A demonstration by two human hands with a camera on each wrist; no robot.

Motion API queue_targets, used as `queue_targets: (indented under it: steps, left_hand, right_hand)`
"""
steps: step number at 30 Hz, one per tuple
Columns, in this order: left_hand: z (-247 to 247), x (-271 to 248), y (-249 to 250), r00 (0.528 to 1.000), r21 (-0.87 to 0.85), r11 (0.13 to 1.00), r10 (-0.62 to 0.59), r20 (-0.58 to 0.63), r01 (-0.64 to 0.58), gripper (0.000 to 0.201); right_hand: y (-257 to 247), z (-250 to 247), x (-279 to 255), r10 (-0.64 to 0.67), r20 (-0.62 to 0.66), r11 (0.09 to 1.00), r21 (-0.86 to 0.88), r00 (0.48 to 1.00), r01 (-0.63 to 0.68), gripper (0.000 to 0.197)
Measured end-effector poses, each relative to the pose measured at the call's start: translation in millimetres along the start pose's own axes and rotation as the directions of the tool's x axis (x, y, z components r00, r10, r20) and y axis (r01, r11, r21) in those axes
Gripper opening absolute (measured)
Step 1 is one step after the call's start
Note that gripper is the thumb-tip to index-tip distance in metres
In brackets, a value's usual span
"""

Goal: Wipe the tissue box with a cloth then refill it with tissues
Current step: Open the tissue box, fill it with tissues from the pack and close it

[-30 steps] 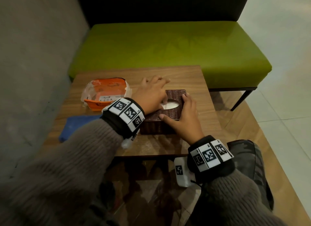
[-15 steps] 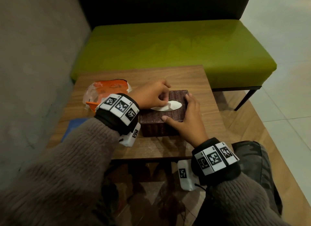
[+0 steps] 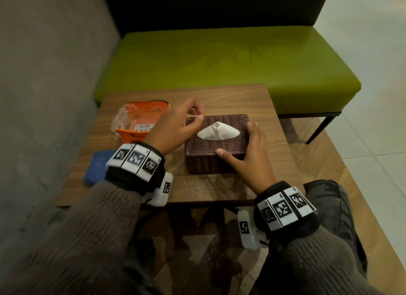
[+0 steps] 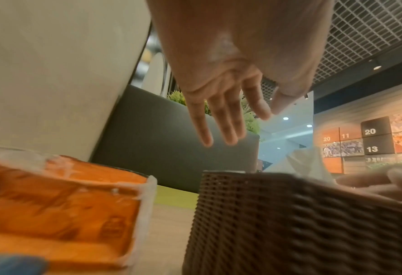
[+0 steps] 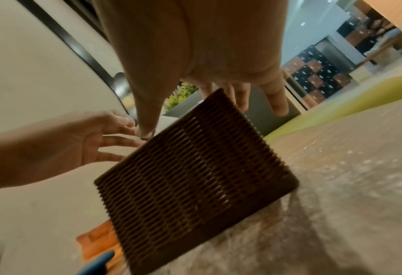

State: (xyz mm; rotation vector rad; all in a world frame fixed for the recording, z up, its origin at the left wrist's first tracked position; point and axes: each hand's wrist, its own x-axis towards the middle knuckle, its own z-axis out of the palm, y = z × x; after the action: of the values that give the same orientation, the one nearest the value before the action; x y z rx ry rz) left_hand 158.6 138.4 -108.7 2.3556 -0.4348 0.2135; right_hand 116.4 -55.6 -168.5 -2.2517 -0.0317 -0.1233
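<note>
A brown wicker tissue box (image 3: pixel 216 154) stands on the wooden table (image 3: pixel 219 189). A white tissue (image 3: pixel 217 131) rises in a peak from its oval top slot. My left hand (image 3: pixel 194 117) hovers over the box's left rear corner, fingers loosely straight and holding nothing; the left wrist view shows the left hand (image 4: pixel 228 119) above the box (image 4: pixel 289 223) with the tissue (image 4: pixel 308 163) behind it. My right hand (image 3: pixel 249 145) rests on the box's right side, thumb on the front top edge and fingers straight along the right edge. In the right wrist view, the right hand (image 5: pixel 218 78) reaches over the box (image 5: pixel 195 176).
An orange opened tissue pack (image 3: pixel 140 123) lies left of the box, and a blue cloth (image 3: pixel 96 167) lies near the table's left front edge. A grey wall runs along the left. A green bench (image 3: pixel 219 61) stands behind the table, with tiled floor to the right.
My left hand pinched the tissue at the slot, drew it up, let go and lifted away to the left. The tissue now stands in a peak. My right hand stayed on the box.
</note>
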Motion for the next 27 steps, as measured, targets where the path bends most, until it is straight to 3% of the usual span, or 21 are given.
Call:
queue_targets:
  steps: [3,5,7,12,19,24,27]
  left_hand:
    - [-1.7,-48.2,-4.0,0.966,0.108,0.990,0.113,-0.234,-0.090,0.010]
    - [10.4,-82.4,-2.7,0.960,0.203,0.973,0.158,-0.233,-0.111,0.019]
    - [26.1,-106.4,-5.7,0.966,0.250,0.963,0.158,-0.206,-0.104,0.029]
    - [57.1,-111.7,-12.9,0.967,0.223,0.973,0.116,-0.226,-0.065,0.029]
    - [61.2,-67.3,-18.6,0.935,0.178,0.984,0.033,-0.352,0.032,0.027]
    - [58.4,-28.3,-27.2,0.951,0.117,0.988,-0.064,-0.303,0.103,0.030]
    - [33.9,-22.9,-18.9,0.955,-0.047,0.981,-0.194,-0.223,0.188,0.027]
  right_hand:
    - [0.2,-6.7,-25.4,-0.164,-0.137,0.983,-0.105,0.977,0.151,0.071]
    - [2.2,-10.3,-40.9,-0.278,-0.215,0.954,-0.175,0.936,0.244,0.046]
    - [4.6,-9.3,-48.9,-0.321,-0.249,0.939,-0.207,0.914,0.274,0.035]
    - [11.9,1.2,-38.2,-0.307,-0.294,0.946,-0.202,0.905,0.255,0.024]
    - [19.6,14.8,7.8,-0.239,-0.300,0.971,-0.069,0.924,0.228,0.018]
    - [16.8,9.2,53.5,-0.161,-0.188,0.986,-0.080,0.969,0.148,0.021]
    - [-0.6,-5.5,57.5,-0.208,-0.217,0.969,-0.181,0.954,0.170,0.019]
